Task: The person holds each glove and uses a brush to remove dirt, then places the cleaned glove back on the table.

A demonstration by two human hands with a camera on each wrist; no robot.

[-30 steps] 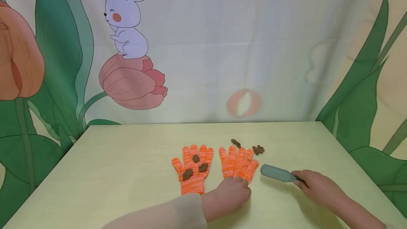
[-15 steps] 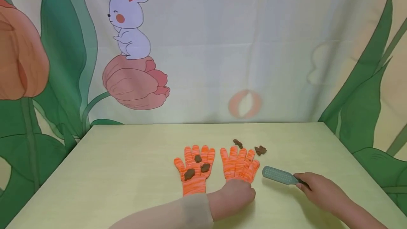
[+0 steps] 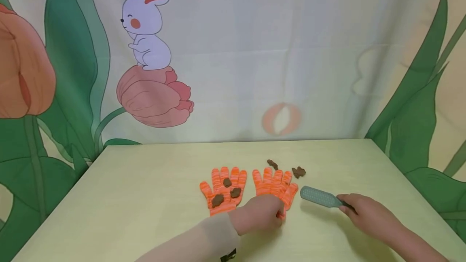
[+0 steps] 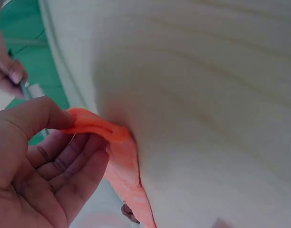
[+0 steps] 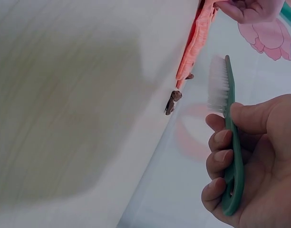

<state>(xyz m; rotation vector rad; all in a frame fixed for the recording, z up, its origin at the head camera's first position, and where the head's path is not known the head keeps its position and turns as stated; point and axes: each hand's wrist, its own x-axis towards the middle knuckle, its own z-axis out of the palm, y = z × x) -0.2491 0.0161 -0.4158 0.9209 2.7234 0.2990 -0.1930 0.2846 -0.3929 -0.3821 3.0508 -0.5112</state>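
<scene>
My left hand (image 3: 261,215) pinches the cuff of the right-hand orange knit glove (image 3: 271,183), fingers pointing away from me. In the left wrist view the cuff (image 4: 86,121) is held between thumb and fingers, raised off the table. Beside it lies a second orange glove (image 3: 228,204), with several brown lumps (image 3: 217,200) on it and its lower cuff partly behind my forearm. My right hand (image 3: 367,213) grips a green scrubbing brush (image 3: 320,196) by its handle, above the table right of the gloves. White bristles (image 5: 218,85) show in the right wrist view.
Two dark brown clumps, one (image 3: 272,164) just past the glove fingertips and another (image 3: 299,172) to their right, lie on the pale yellow table (image 3: 145,181). A printed curtain (image 3: 225,60) with a rabbit and tulips hangs behind the table's far edge.
In the last half second my left hand has moved slightly up and left, with the cuff between its fingers. My right hand and the brush have barely moved.
</scene>
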